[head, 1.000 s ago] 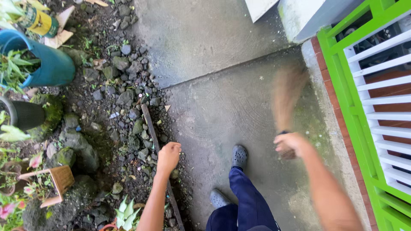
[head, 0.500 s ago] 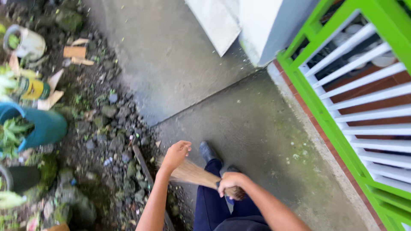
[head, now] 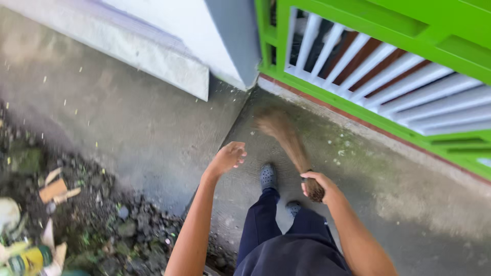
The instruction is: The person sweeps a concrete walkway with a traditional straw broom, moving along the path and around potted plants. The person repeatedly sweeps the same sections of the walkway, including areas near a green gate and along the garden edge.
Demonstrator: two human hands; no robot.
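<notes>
Brown hand broom (head: 286,140) gripped in right hand (head: 317,185); left hand (head: 226,158) beside, empty.

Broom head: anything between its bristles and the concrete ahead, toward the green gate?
Nothing visible. The right hand grips the broom; its blurred bristle end sits over bare concrete. Only small specks lie before the green gate. The left hand hangs free, off to the side.

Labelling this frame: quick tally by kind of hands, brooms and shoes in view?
Hands: 2, left hand open and empty, right hand gripping the broom
Brooms: 1, a brown hand broom, blurred
Shoes: 2, a grey shoe in front, another shoe partly hidden by the leg
Total: 5
</notes>
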